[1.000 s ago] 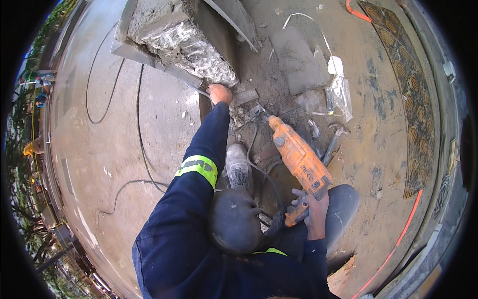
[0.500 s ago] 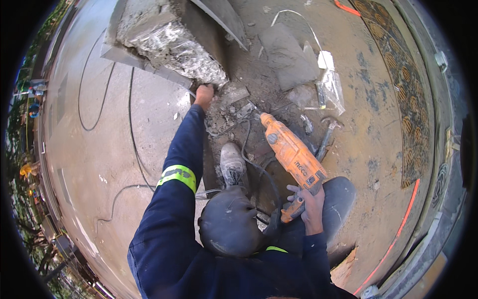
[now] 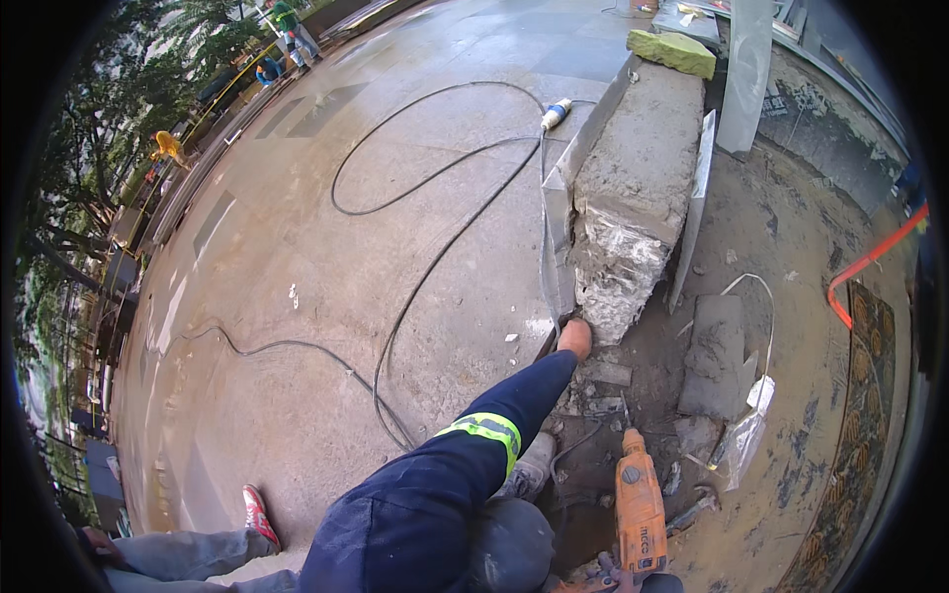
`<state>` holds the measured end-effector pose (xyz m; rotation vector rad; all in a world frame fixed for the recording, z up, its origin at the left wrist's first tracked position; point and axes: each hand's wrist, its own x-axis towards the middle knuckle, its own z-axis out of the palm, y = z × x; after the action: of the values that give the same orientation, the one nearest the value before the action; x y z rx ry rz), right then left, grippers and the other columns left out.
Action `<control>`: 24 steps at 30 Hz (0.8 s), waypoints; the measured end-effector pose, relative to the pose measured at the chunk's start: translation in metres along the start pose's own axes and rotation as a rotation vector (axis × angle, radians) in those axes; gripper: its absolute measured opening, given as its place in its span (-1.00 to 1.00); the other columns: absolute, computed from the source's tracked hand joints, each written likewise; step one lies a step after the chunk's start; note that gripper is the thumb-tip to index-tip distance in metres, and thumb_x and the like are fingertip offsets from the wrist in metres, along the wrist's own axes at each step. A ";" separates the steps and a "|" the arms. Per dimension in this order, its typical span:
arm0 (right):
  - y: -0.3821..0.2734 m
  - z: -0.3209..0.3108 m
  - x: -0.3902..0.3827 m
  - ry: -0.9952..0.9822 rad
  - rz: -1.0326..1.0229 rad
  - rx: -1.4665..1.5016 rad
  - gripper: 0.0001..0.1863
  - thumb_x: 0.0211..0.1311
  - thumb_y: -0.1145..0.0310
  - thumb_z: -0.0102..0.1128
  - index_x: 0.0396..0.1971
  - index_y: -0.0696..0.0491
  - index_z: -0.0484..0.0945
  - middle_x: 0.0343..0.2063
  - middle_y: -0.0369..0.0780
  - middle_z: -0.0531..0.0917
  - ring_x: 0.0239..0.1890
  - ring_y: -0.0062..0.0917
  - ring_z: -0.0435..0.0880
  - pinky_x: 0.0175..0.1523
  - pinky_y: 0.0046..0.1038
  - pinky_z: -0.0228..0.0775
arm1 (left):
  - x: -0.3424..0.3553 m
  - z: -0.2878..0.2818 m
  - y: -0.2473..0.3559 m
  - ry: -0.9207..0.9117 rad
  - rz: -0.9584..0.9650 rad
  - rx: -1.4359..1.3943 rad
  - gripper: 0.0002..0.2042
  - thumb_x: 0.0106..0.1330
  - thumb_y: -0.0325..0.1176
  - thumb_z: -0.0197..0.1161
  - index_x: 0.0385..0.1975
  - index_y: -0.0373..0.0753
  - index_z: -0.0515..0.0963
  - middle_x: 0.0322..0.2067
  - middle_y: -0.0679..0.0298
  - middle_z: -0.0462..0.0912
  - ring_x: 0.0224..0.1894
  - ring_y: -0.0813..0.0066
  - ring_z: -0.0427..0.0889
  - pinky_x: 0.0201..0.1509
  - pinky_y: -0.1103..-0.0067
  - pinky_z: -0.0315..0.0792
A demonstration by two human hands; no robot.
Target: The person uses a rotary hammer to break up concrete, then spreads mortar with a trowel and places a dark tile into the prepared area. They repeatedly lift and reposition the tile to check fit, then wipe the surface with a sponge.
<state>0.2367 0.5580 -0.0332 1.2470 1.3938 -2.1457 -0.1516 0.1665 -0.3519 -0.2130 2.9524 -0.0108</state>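
Note:
My left hand (image 3: 575, 338) reaches to the lower end of a broken concrete block (image 3: 638, 173), fingers closed at the edge of the grey board along its left side (image 3: 559, 227); what they hold is hidden. My right hand (image 3: 618, 578) grips an orange rotary hammer drill (image 3: 641, 509) at the bottom edge, its bit pointing into rubble (image 3: 603, 395). A claw hammer (image 3: 697, 504) lies right of the drill. Beside it are a flat grey slab piece (image 3: 712, 351) and a crumpled clear plastic bag (image 3: 741, 445). My shoe (image 3: 534, 465) is under my left arm.
Dark cables (image 3: 450, 247) loop across the concrete floor. A person's red shoe (image 3: 257, 519) is at lower left. Distant workers (image 3: 170, 148) are along the left edge. A yellowish chunk (image 3: 672, 49) tops the block. A red hose (image 3: 878, 252) and patterned board (image 3: 860, 405) are at right.
The view has swung up and left, revealing more floor, the block's top and another person's legs. My left hand stays at the block's base; my right hand still holds the drill.

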 end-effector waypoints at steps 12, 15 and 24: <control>0.000 -0.001 -0.009 -0.033 -0.075 0.207 -0.28 0.13 0.59 0.25 0.37 0.26 0.37 0.07 0.06 0.70 -0.16 -0.17 0.85 -0.19 -0.22 0.80 | -0.026 -0.054 -0.020 -0.148 -0.436 -1.046 -0.43 0.54 -0.05 0.19 -0.25 -0.66 0.65 -0.47 -0.15 0.75 -0.35 0.04 0.83 -0.19 0.20 0.64; -0.004 0.004 -0.014 -0.062 -0.114 0.157 -0.34 0.17 0.60 0.19 0.35 0.28 0.37 0.06 0.04 0.71 -0.12 -0.17 0.85 -0.15 -0.21 0.79 | -0.043 -0.072 -0.022 -0.226 -0.409 -1.313 -0.52 0.53 -0.08 0.20 -0.10 -0.56 0.59 -0.50 0.10 0.64 -0.61 0.33 0.59 -0.53 0.35 0.41; -0.004 0.005 -0.009 -0.088 -0.038 0.152 -0.36 0.20 0.62 0.26 0.32 0.25 0.36 -0.05 -0.03 0.70 -0.27 -0.30 0.82 -0.21 -0.29 0.75 | -0.126 -0.184 0.055 -0.451 0.247 -1.092 -0.59 0.67 -0.06 0.15 0.08 -0.36 0.59 -0.49 0.23 0.65 -0.62 0.47 0.63 -0.48 0.42 0.52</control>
<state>0.2368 0.5543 -0.0232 1.1703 1.2487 -2.3411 -0.0703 0.2381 -0.1498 0.0243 2.2036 1.4511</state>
